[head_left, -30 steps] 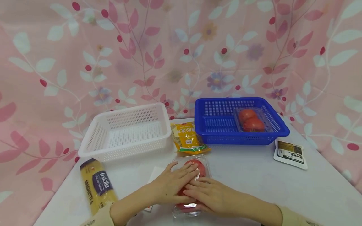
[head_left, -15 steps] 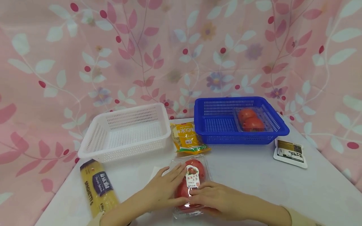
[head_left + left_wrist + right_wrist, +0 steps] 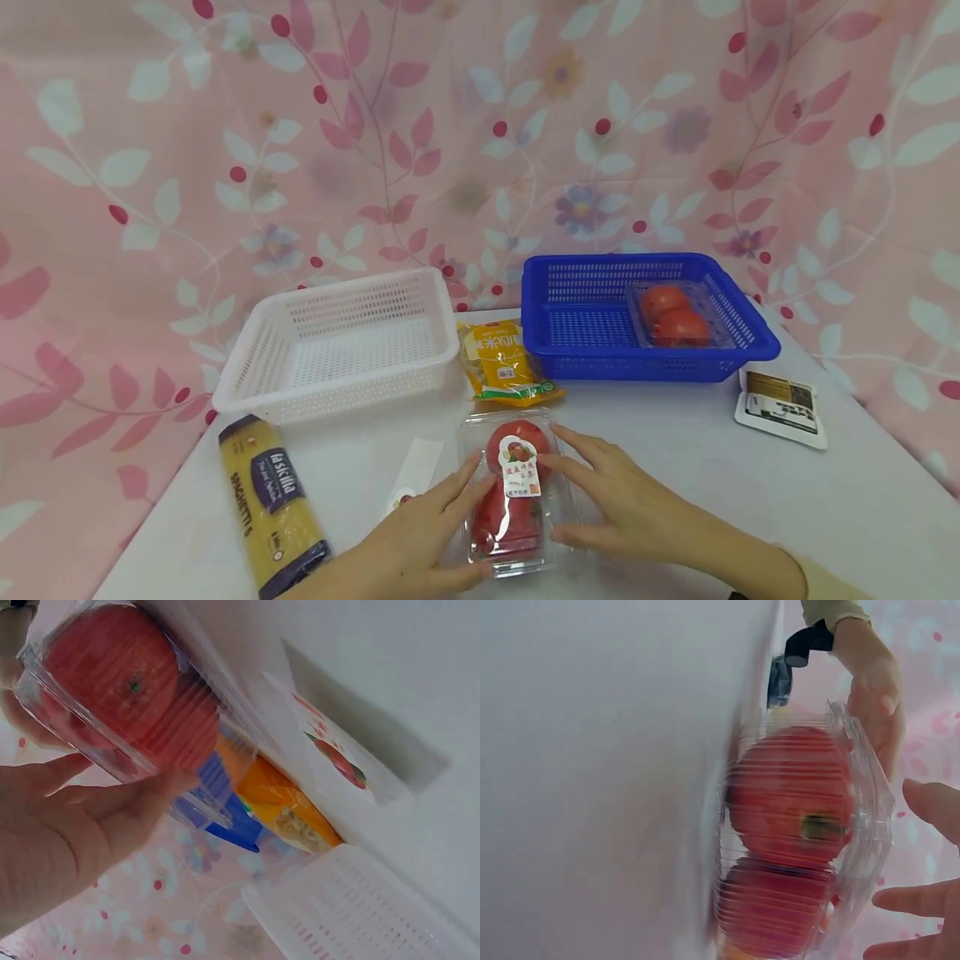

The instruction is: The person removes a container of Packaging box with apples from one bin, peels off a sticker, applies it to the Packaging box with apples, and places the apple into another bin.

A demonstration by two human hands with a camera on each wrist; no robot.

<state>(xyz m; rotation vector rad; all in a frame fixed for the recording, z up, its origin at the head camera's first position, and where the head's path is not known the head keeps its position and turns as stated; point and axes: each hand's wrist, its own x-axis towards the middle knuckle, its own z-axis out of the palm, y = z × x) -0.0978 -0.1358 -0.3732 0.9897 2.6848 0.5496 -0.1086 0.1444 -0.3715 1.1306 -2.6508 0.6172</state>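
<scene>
A clear plastic box (image 3: 468, 433) holding two red tomatoes (image 3: 510, 525) rests on the table, its lid down. On top is a white label (image 3: 522, 479) with a picture of red fruit. My left hand (image 3: 420, 533) lies along the box's left side, its extended fingertips touching the edge in the left wrist view. On the other side, my right hand (image 3: 626, 500) spreads its fingers close to the lid's right edge. Whether its fingertips touch the plastic I cannot tell. Neither hand is curled round the box.
Behind stand a white basket (image 3: 337, 396) and a blue basket (image 3: 645, 367) holding another box of tomatoes (image 3: 678, 325). A yellow food bag (image 3: 506, 362) lies between them. Spaghetti (image 3: 270, 508) and a white card (image 3: 420, 467) lie left, a small white-edged pack (image 3: 780, 408) right.
Both hands have drawn apart from the top of the lid, the right one rightward, the left one toward the lower left. The label, covered earlier, now shows. The box has stayed about where it was.
</scene>
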